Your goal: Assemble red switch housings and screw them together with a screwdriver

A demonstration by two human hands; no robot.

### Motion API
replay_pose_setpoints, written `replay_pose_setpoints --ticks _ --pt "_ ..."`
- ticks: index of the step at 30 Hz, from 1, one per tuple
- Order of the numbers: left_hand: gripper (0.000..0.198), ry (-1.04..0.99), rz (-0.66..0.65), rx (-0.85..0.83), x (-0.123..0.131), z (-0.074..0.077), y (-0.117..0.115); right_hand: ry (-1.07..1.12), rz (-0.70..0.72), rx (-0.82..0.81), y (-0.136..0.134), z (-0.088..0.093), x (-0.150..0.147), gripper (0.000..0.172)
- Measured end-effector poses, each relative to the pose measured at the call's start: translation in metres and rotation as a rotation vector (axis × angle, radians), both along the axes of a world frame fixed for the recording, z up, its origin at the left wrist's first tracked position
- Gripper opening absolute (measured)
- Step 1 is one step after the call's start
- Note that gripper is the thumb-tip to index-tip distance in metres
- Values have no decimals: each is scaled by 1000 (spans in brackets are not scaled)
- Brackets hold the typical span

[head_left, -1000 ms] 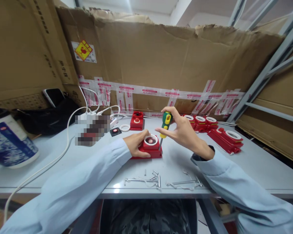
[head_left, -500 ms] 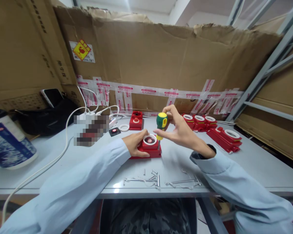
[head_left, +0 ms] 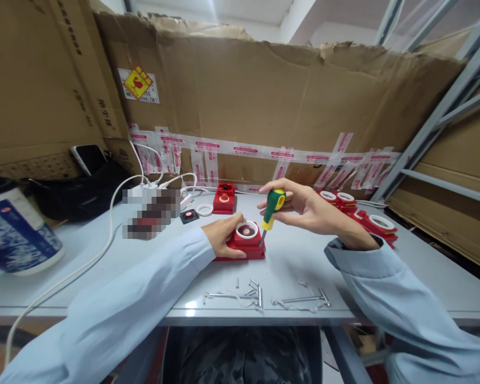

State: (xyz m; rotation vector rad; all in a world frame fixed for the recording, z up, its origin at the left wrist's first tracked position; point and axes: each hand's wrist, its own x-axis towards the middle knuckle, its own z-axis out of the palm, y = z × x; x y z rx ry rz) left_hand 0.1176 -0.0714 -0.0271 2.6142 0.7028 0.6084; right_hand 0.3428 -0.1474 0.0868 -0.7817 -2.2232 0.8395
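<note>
On the table, a red housing [head_left: 246,252] with a white ring [head_left: 247,230] on top lies under my left hand [head_left: 224,237], whose fingers and thumb grip its left side. A short screwdriver [head_left: 274,208] with a green and yellow handle is in my right hand [head_left: 300,208], between thumb and fingers. Its shaft leans down to the housing's right front corner, the handle tilted to the right. Whether the tip sits in a screw is too small to tell. Just in front lie several loose screws [head_left: 253,285] and a T-shaped metal rod [head_left: 260,297].
A second T-shaped rod [head_left: 324,297] lies at front right. Behind are a red housing [head_left: 224,198], a loose white ring [head_left: 205,209] and a black square plate [head_left: 189,216]. More red housings [head_left: 378,226] stand at right. A cup [head_left: 20,229] and a white cable [head_left: 104,248] are at left.
My right hand has shifted to the right and its fingers have loosened around the handle. The screwdriver went from nearly upright to tilted right. My left hand stays on the housing.
</note>
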Motion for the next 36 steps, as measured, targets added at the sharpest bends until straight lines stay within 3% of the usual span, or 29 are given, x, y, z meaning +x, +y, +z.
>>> replay_pose_setpoints --ticks 3,11,15,20,25,32,36 --pt "61 -1 13 -5 0 0 0 -4 -93 57 0 1 1 36" --pt "62 43 33 -19 -1 5 -4 -88 -581 388 -6 -12 -29 31" --pt "59 26 50 10 2 4 -5 -140 -720 529 3 -16 -41 25" --pt "59 38 161 47 5 4 -8 -151 -809 565 22 -20 -41 22" --pt "77 97 217 44 -1 4 -12 -174 -856 596 44 -23 -36 19" --pt "97 91 102 49 -7 0 -12 -154 -879 616 74 -28 -30 21" --pt "85 82 32 6 -13 8 -4 -170 -824 621 78 -26 -26 21"
